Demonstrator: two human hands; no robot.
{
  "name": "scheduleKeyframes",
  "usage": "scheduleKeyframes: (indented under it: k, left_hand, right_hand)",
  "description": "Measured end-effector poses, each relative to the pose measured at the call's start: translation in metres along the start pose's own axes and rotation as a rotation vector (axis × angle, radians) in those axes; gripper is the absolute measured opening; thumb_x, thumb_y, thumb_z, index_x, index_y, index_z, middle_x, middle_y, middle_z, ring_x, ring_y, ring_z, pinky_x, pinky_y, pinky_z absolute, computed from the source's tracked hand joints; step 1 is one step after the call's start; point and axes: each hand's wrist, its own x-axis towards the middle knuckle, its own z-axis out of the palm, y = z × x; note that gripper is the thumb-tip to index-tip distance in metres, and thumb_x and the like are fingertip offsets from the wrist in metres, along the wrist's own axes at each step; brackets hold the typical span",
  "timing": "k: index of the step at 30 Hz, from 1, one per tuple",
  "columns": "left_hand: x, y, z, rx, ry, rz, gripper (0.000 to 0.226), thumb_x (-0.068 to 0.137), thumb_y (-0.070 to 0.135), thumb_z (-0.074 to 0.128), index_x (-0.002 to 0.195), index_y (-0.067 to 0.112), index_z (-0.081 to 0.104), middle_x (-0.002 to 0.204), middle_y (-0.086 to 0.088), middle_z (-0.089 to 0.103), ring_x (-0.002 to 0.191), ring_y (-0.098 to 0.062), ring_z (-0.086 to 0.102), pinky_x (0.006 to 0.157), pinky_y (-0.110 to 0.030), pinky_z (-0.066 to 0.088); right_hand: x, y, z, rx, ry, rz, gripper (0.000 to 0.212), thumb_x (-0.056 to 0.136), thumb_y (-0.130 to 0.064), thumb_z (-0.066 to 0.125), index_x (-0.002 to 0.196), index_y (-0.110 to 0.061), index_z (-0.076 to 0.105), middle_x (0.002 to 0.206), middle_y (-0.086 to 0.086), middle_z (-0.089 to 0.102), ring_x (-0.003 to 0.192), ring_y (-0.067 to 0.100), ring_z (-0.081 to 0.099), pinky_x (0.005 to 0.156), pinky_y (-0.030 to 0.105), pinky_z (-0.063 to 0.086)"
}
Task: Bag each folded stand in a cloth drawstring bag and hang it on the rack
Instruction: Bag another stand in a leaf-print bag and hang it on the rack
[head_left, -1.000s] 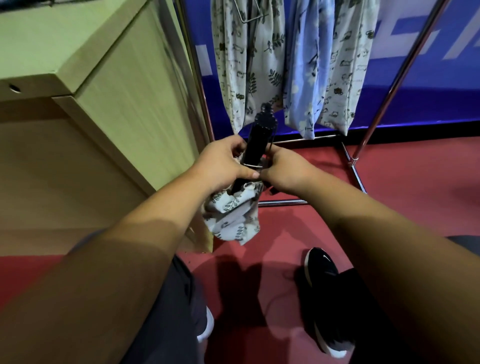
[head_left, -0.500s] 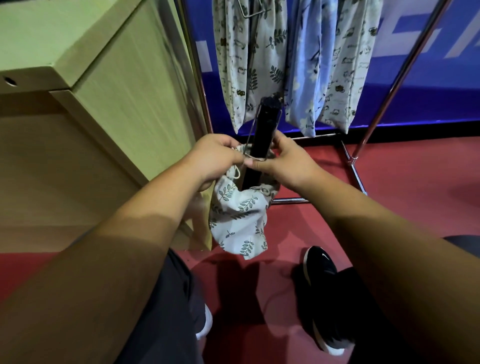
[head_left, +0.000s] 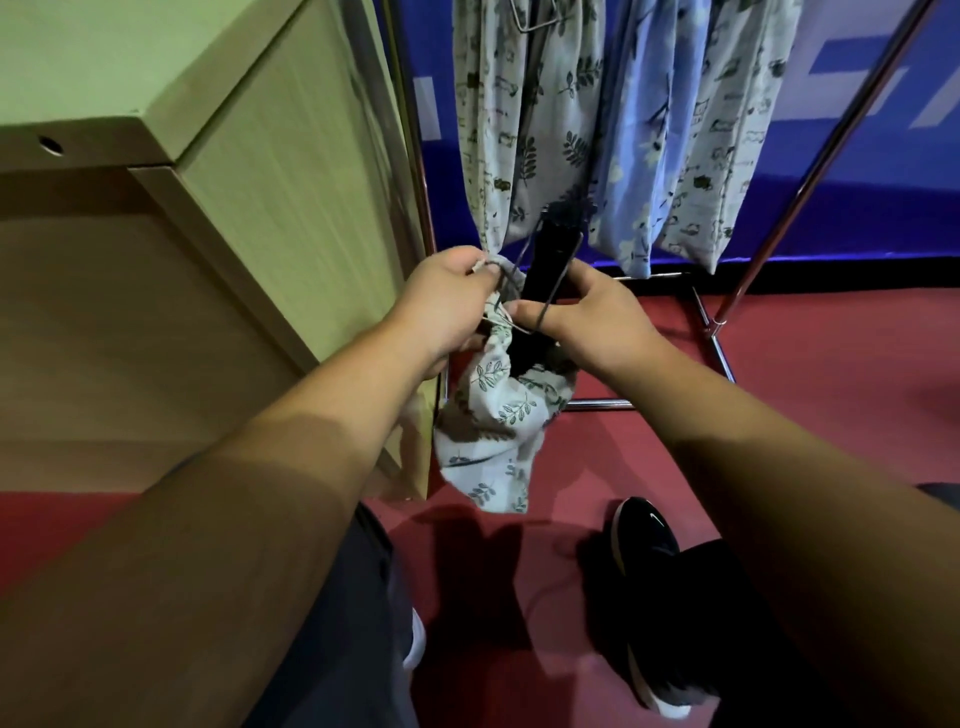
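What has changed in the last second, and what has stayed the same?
The bag has slid down from a bunch under the hands and hangs longer. The left hand and right hand, which gripped the bag's mouth round the stand, now pinch the cord, drawn out in loops. The stand still sticks out of the bag; hung bags and rack are unchanged.

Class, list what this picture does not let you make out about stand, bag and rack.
Head view: lower part of the folded stand, hidden inside the cloth bag.
Head view: top rail of the rack, cut off by the upper edge.
Head view: fingertips of the left hand, hidden behind its knuckles.
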Motion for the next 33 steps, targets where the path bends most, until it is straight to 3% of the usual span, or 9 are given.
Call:
scheduleKeyframes:
  k: [3, 5, 8, 13, 17, 20, 24, 29, 33]
  left_hand:
    - [0.002, -0.001, -0.003, 0.107, 0.018, -0.021, 0.023, 0.107, 0.030, 0.056, 0.096, 0.021, 0.074, 0.081, -0.004, 0.065, 0.071, -0.020, 0.063, 0.053, -0.030, 0.058]
    - [0.007, -0.004, -0.009, 0.250, 0.078, -0.021, 0.023, 0.104, 0.030, 0.058, 0.096, 0.016, 0.074, 0.080, -0.004, 0.069, 0.073, -0.025, 0.068, 0.062, -0.042, 0.065]
    - [0.006, -0.004, -0.015, 0.645, 0.158, 0.094, 0.021, 0.104, 0.026, 0.056, 0.104, 0.015, 0.074, 0.096, -0.009, 0.072, 0.085, -0.031, 0.066, 0.070, -0.036, 0.053]
    - [-0.004, -0.005, -0.008, 0.932, -0.012, 0.033, 0.030, 0.099, 0.015, 0.060, 0.127, 0.018, 0.071, 0.112, -0.012, 0.072, 0.096, -0.034, 0.070, 0.075, -0.034, 0.055]
    - [-0.008, -0.003, -0.004, 0.658, -0.070, -0.102, 0.032, 0.097, 0.009, 0.047, 0.116, 0.021, 0.071, 0.100, -0.013, 0.073, 0.073, -0.038, 0.077, 0.064, -0.048, 0.067]
    - [-0.011, 0.001, 0.000, 0.309, -0.099, -0.204, 0.035, 0.104, 0.010, 0.041, 0.124, 0.021, 0.068, 0.096, -0.012, 0.072, 0.067, -0.030, 0.075, 0.051, -0.042, 0.064]
    - [-0.015, 0.010, 0.004, -0.165, -0.053, -0.158, 0.028, 0.108, 0.014, 0.045, 0.114, 0.016, 0.072, 0.098, -0.013, 0.073, 0.068, -0.020, 0.070, 0.061, -0.046, 0.063]
    - [-0.017, 0.011, 0.001, -0.235, -0.050, -0.120, 0.020, 0.107, 0.012, 0.051, 0.104, 0.015, 0.071, 0.084, -0.006, 0.071, 0.053, -0.009, 0.069, 0.040, -0.025, 0.051]
    - [-0.017, 0.011, -0.001, -0.332, -0.072, -0.135, 0.020, 0.108, 0.014, 0.052, 0.109, 0.014, 0.072, 0.082, -0.005, 0.073, 0.059, -0.013, 0.071, 0.043, -0.028, 0.056]
  right_hand:
    - [0.001, -0.002, -0.001, 0.057, 0.038, 0.013, 0.031, 0.078, -0.029, 0.096, 0.101, -0.025, 0.076, 0.093, -0.009, 0.081, 0.087, 0.010, 0.078, 0.080, 0.035, 0.064]
    - [0.001, -0.004, -0.003, 0.061, 0.071, -0.004, 0.039, 0.075, -0.035, 0.097, 0.105, -0.021, 0.076, 0.097, -0.005, 0.081, 0.090, 0.012, 0.078, 0.084, 0.038, 0.065]
    - [0.000, -0.009, -0.005, 0.128, 0.104, -0.003, 0.047, 0.078, -0.028, 0.096, 0.110, -0.004, 0.070, 0.092, -0.003, 0.079, 0.085, 0.011, 0.074, 0.083, 0.039, 0.063]
    - [-0.002, -0.018, -0.009, 0.189, 0.089, -0.030, 0.036, 0.082, -0.024, 0.094, 0.107, -0.008, 0.074, 0.097, 0.007, 0.079, 0.092, 0.019, 0.078, 0.084, 0.040, 0.065]
    - [-0.001, -0.016, -0.005, 0.136, 0.109, -0.049, 0.042, 0.078, -0.027, 0.097, 0.109, -0.009, 0.075, 0.095, 0.007, 0.079, 0.088, 0.014, 0.075, 0.085, 0.038, 0.063]
    - [0.000, -0.010, -0.002, 0.064, 0.096, -0.055, 0.045, 0.076, -0.025, 0.098, 0.111, -0.011, 0.073, 0.093, -0.002, 0.080, 0.083, 0.005, 0.072, 0.079, 0.028, 0.062]
    - [0.001, 0.000, 0.000, -0.020, 0.028, -0.007, 0.039, 0.076, -0.020, 0.098, 0.105, -0.029, 0.073, 0.085, -0.016, 0.079, 0.078, -0.001, 0.074, 0.072, 0.024, 0.060]
    - [0.007, 0.008, -0.003, -0.045, 0.096, 0.117, 0.044, 0.069, -0.040, 0.101, 0.104, -0.026, 0.079, 0.093, -0.010, 0.082, 0.089, 0.009, 0.079, 0.091, 0.039, 0.065]
    - [0.008, 0.005, 0.002, -0.183, 0.082, 0.121, 0.038, 0.077, -0.040, 0.096, 0.107, -0.029, 0.075, 0.092, -0.017, 0.079, 0.086, -0.004, 0.074, 0.085, 0.023, 0.059]
